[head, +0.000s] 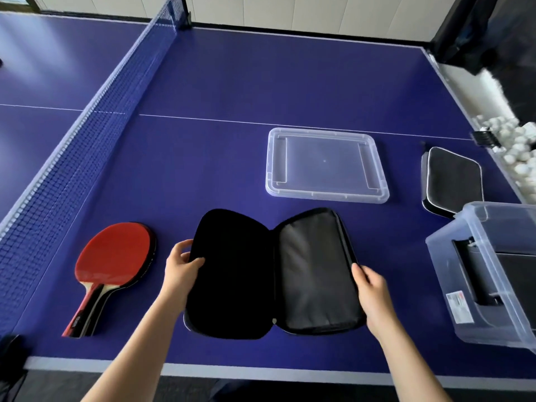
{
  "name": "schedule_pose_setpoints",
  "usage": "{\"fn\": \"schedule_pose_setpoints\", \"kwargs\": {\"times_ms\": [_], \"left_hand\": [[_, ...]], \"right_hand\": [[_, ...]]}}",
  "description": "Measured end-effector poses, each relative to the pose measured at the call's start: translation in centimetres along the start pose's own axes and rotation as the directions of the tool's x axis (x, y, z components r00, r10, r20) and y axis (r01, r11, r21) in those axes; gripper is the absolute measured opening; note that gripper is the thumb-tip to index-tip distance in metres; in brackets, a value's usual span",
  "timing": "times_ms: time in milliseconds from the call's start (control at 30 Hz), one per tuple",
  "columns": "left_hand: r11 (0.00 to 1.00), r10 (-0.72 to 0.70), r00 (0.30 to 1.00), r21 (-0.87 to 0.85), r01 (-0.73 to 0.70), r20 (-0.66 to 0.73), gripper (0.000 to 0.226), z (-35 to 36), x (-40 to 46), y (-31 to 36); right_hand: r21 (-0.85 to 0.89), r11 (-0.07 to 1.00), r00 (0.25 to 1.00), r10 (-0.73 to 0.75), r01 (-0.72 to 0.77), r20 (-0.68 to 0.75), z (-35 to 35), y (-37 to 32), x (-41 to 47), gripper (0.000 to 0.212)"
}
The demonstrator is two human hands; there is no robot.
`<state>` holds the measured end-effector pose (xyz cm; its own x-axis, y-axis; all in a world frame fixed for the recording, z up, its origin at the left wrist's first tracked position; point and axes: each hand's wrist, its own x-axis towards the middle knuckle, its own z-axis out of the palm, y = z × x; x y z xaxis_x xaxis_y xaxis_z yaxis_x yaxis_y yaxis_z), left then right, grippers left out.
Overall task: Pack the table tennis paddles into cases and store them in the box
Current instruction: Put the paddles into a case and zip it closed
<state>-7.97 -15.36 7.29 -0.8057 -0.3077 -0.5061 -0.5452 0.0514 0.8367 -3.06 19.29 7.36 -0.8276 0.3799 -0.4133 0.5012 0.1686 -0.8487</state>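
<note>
A blue desk (232, 91) with white lines and a net (95, 111) at left, by a pale wall. Nearest, an open black case (272, 274) lies flat like a book, its spine running away from the viewer. The left hand (181, 265) pinches its left edge; the right hand (374, 288) pinches its right edge. Left of it lie stacked paddles (113, 265), red face up, handles pointing toward the viewer. At right, a clear box (493, 274) holds a dark case. Farther: a clear lid (326, 165) and a closed case (452, 181).
</note>
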Motion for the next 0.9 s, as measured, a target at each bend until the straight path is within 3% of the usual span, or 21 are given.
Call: {"fn": "schedule_pose_setpoints", "kwargs": {"times_ms": [200, 367, 400, 467, 533, 600, 667, 733, 900], "left_hand": [[0.998, -0.023, 0.999, 0.051, 0.022, 0.032, 0.044, 0.5, 2.7, -3.2], [0.939, 0.082, 0.996, 0.336, -0.068, -0.025, 0.05, 2.2, 3.6, -4.3], [0.886, 0.147, 0.989, 0.447, -0.121, -0.023, 0.057, 2.6, 3.4, -4.5], [0.681, 0.296, 0.954, 0.693, -0.238, 0.037, 0.083, 3.4, 2.5, -5.0], [0.429, 0.364, 0.904, 0.821, -0.376, 0.224, 0.103, 4.6, 1.7, -5.6], [0.28, 0.307, 0.865, 0.831, -0.481, 0.397, 0.114, 6.1, 1.4, -6.3], [0.238, 0.188, 0.868, 0.836, -0.495, 0.46, 0.118, 7.1, 1.8, -6.7], [0.202, 0.09, 0.88, 0.857, -0.474, 0.466, 0.121, 7.2, 2.5, -7.2], [0.125, 0.09, 0.883, 0.875, -0.469, 0.46, 0.122, 6.2, 3.4, -7.8]], "right_hand": [[-0.035, 0.987, 0.987, 0.159, -0.159, -0.02, -1.0, 4.2, 2.6, 0.042], [-0.2, 0.967, 0.985, 0.143, -0.16, -0.1, -0.6, 5.2, 3.9, 0.017], [-0.279, 0.952, 0.988, 0.09, -0.123, -0.128, -0.3, 5.3, 3.9, 0.026], [-0.465, 0.882, 0.98, -0.153, 0.075, -0.131, 0.5, 5.3, 3.8, 0.049], [-0.632, 0.72, 0.939, -0.341, 0.286, 0.036, 1.7, 5.0, 3.7, 0.059], [-0.732, 0.54, 0.903, -0.344, 0.415, 0.258, 3.3, 4.7, 3.9, 0.067], [-0.795, 0.398, 0.888, -0.244, 0.458, 0.39, 4.7, 4.9, 4.4, 0.072], [-0.831, 0.319, 0.89, -0.158, 0.456, 0.428, 5.2, 5.5, 4.8, 0.075], [-0.838, 0.272, 0.881, -0.143, 0.473, 0.451, 4.7, 6.7, 5.2, 0.077]]}}
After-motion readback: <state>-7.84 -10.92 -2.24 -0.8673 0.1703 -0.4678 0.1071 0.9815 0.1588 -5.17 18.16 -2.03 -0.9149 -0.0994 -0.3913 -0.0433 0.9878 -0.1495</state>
